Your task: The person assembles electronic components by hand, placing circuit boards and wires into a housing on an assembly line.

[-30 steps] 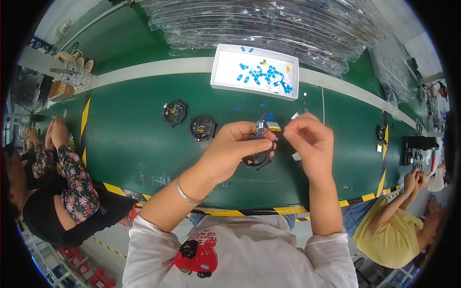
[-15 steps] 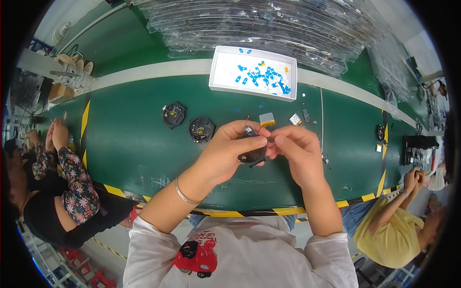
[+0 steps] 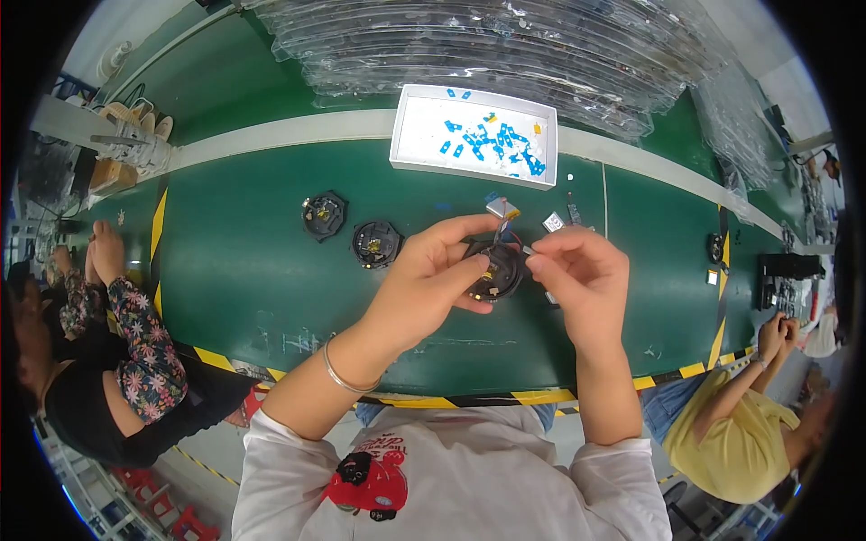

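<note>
My left hand (image 3: 433,270) is closed around an open round black watch housing (image 3: 499,278), its thumb over the rim and its inner parts facing up. Close to the housing's right rim, my right hand (image 3: 582,275) pinches a small greyish piece (image 3: 529,251), too small to name. A silver battery with a yellow edge (image 3: 502,208) shows just beyond my left fingertips, and a thin strip and wires lie between it and the housing; whether they join is unclear. Two more black housings (image 3: 325,215) lie on the table to the left of my hands.
A white box (image 3: 424,149) with blue and yellow pieces stands ahead on the green table (image 3: 244,270). A small silver square part (image 3: 553,222) and a narrow circuit strip (image 3: 574,213) lie beyond my right hand. Clear plastic trays (image 3: 487,54) are stacked at the back. Co-workers sit at both sides.
The housing has turned and now shows its inside more fully. A dark module that lay over it has swung up past its far rim. My right hand has moved slightly right, away from my left.
</note>
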`<state>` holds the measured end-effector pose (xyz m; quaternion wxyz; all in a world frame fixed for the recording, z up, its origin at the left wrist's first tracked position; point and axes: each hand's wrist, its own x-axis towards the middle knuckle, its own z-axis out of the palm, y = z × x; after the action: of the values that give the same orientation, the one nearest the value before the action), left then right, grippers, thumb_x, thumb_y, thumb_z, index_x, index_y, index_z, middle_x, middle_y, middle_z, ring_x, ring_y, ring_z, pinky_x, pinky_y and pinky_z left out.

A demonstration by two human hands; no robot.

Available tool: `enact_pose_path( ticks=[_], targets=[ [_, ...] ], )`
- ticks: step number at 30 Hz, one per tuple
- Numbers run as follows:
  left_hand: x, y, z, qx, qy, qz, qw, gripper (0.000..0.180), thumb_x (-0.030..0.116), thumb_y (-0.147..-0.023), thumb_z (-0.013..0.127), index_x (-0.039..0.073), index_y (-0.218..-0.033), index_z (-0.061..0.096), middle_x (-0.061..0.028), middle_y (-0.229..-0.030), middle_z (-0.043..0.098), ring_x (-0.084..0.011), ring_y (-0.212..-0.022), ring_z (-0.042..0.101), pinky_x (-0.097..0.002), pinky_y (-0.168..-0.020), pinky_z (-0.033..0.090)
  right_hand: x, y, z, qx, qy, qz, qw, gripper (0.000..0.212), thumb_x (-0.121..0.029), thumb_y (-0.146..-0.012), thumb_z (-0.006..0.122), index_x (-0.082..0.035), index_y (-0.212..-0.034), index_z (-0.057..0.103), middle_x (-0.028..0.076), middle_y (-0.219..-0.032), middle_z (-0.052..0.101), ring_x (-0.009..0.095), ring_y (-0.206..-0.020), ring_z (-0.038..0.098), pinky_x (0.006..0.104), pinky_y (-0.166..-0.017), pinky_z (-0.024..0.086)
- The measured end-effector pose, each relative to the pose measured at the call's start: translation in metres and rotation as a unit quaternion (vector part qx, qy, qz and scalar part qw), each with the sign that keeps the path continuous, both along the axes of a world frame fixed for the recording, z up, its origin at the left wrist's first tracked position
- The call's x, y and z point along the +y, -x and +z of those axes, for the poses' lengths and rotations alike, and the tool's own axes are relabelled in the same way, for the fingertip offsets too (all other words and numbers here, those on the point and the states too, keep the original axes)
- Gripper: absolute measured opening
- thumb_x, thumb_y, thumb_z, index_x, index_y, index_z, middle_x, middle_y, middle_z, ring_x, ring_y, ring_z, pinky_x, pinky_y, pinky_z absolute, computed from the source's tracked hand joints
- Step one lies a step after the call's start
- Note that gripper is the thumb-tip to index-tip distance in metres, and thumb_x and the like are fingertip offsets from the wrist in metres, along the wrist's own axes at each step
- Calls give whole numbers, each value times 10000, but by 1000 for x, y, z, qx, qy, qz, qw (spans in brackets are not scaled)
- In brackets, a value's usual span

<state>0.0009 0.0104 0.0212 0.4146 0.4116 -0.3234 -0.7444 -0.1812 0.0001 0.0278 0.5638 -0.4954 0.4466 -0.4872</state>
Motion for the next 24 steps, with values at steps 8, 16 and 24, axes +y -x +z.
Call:
enact_pose_path(
  ticks=[8,16,24],
  targets=[
    [6,4,0,25,11,-3,1000,302,2,-916,486,-23,-1217,500,-74,-1114,596,-107,-933,602,-255,-712,567,4,-12,-4,289,317,-38,902,176,63,-634,725,-4,-777,647,101,-758,622,220,-698,597,301,-676,480],
    [10,6,-1,32,43,13,998,311,-31,-903,496,-41,-1214,502,-69,-1111,592,-91,-907,594,-231,-715,540,5,-13,-5,311,336,-36,888,174,73,-641,712,-6,-783,651,105,-763,622,221,-702,601,293,-652,480],
    [11,3,-1,23,58,-2,998,356,-53,-882,497,-33,-1237,503,-105,-1198,571,-144,-981,605,-269,-764,568,3,-9,-2,308,344,-2,887,197,78,-649,690,-16,-822,673,89,-787,603,210,-697,588,282,-621,466]
  ],
)
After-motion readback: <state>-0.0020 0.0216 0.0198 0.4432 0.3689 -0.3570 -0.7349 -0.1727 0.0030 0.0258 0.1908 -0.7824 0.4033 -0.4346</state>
